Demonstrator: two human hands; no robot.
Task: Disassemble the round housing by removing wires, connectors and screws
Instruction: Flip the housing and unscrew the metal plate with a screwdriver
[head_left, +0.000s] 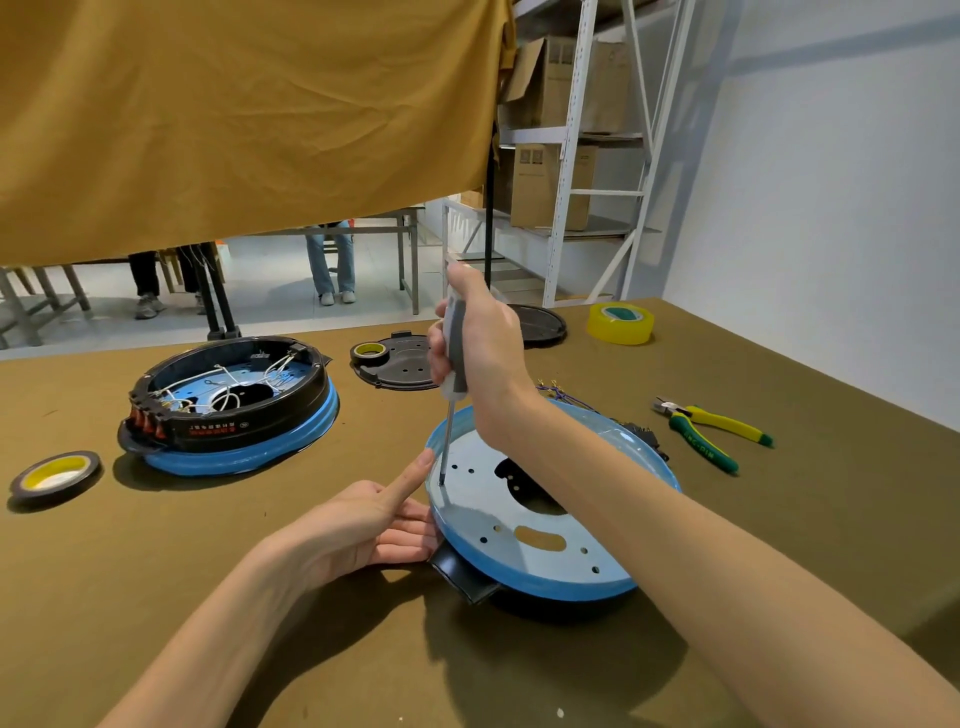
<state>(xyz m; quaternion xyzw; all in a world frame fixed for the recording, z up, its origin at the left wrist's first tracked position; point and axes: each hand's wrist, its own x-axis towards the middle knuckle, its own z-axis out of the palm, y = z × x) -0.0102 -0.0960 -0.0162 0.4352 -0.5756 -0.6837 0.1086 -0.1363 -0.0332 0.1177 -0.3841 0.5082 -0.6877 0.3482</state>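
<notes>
The round blue housing (545, 530) sits on the brown table (779, 519) right in front of me. My right hand (478, 353) is wrapped tight around a screwdriver (452, 400). It stands almost straight up, with its tip down inside the housing near the left edge. My left hand (363, 525) rests flat against the housing's left side, fingers straight. Another housing (228, 410) full of wires sits far to its left. Yellow pliers (711, 431) lie to its right.
</notes>
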